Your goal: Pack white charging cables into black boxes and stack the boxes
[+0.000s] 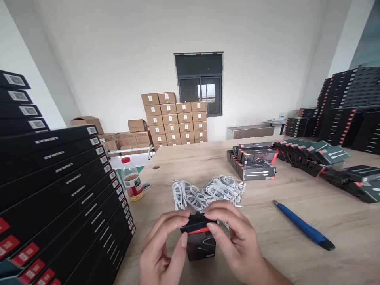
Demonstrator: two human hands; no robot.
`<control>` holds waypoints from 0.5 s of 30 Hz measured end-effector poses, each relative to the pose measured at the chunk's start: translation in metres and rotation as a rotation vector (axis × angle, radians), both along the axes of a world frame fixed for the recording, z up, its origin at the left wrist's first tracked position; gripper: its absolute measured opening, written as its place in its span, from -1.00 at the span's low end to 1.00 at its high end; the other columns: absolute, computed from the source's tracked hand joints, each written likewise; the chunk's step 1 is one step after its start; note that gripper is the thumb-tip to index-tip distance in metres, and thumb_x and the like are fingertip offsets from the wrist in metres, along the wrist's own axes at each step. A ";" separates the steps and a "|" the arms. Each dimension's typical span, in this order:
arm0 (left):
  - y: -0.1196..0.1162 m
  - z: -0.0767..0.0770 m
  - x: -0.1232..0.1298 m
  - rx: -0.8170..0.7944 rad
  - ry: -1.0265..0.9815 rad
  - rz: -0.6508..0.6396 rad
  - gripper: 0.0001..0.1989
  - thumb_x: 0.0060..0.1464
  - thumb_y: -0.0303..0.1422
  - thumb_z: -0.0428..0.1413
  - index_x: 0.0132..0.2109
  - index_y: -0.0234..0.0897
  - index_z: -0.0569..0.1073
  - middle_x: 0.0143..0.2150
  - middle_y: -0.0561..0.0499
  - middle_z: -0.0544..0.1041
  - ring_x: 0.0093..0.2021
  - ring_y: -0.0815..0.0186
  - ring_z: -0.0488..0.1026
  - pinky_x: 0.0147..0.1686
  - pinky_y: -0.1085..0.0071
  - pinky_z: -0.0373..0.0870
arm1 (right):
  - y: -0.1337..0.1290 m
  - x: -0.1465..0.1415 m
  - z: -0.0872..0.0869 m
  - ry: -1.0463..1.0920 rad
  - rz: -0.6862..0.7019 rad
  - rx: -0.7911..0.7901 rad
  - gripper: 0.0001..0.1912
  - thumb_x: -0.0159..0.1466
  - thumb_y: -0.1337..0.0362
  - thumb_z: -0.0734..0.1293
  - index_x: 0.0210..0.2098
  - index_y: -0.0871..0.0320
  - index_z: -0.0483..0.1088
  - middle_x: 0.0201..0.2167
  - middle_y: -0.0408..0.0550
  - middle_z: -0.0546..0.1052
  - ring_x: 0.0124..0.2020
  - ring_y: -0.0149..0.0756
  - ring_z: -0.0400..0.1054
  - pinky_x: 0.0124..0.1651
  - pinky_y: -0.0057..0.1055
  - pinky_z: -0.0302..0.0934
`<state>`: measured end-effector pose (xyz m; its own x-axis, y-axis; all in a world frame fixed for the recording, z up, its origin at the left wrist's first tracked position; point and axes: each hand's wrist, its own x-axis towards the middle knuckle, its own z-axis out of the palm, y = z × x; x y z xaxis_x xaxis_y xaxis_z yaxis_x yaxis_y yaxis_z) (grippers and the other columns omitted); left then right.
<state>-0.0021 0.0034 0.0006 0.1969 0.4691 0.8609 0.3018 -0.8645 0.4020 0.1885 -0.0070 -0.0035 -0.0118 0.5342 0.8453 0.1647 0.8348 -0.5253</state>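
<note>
A small black cable box (201, 246) with a red edge and a cable picture stands upright on the wooden table, near its front. My left hand (164, 245) grips its upper left corner between thumb and fingers. On the opposite side, my right hand (237, 237) pinches the upper right corner, the thumb on the red edge. The top flap sits under my fingertips; whether it is fully closed I cannot tell. Just beyond the box lies a heap of coiled white cables (221, 190).
Tall stacks of black boxes (68, 190) rise close on the left, beside a drink bottle (132, 180). A blue-handled knife (304, 225) lies right. Packed cable boxes (257, 172) and more box piles (314, 154) stand farther right. Brown cartons (178, 122) are stacked by the wall.
</note>
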 end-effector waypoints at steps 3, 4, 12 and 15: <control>-0.002 0.008 -0.005 0.027 0.069 0.043 -0.69 0.18 -0.55 0.10 0.00 -0.15 0.55 -0.06 -0.07 0.57 -0.06 0.23 0.57 -0.13 0.40 0.56 | -0.002 0.000 0.001 -0.003 0.009 -0.029 -0.73 0.35 0.46 0.29 -0.07 0.02 0.50 -0.13 -0.05 0.50 -0.11 -0.29 0.46 -0.05 -0.36 0.38; -0.003 0.009 -0.006 0.025 0.075 0.049 -0.69 0.18 -0.55 0.10 0.00 -0.13 0.55 -0.07 -0.07 0.57 -0.08 0.23 0.57 -0.15 0.40 0.56 | -0.003 0.000 0.002 0.004 0.015 -0.043 -0.74 0.36 0.45 0.28 -0.08 0.01 0.51 -0.14 -0.05 0.50 -0.11 -0.28 0.46 -0.06 -0.36 0.38; -0.001 0.005 -0.004 0.020 0.079 0.027 -0.67 0.17 -0.57 0.09 -0.02 -0.10 0.54 -0.02 -0.08 0.54 -0.04 0.22 0.56 -0.11 0.34 0.56 | 0.002 0.013 0.002 -0.094 0.109 -0.142 -0.82 0.39 0.32 0.29 -0.11 -0.01 0.52 0.00 -0.01 0.52 0.03 -0.20 0.45 0.10 -0.25 0.34; 0.001 0.004 -0.006 0.011 0.082 0.022 -0.68 0.17 -0.58 0.09 -0.03 -0.10 0.54 -0.02 -0.07 0.54 -0.03 0.23 0.56 -0.11 0.35 0.55 | 0.004 0.020 0.006 -0.139 0.152 -0.139 -0.80 0.38 0.34 0.30 -0.09 -0.03 0.53 0.01 -0.02 0.56 0.06 -0.21 0.46 0.12 -0.24 0.35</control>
<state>-0.0080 0.0042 0.0048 0.2566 0.4644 0.8476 0.3523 -0.8616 0.3654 0.2084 -0.0031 0.0023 -0.2118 0.6284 0.7485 0.1218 0.7769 -0.6178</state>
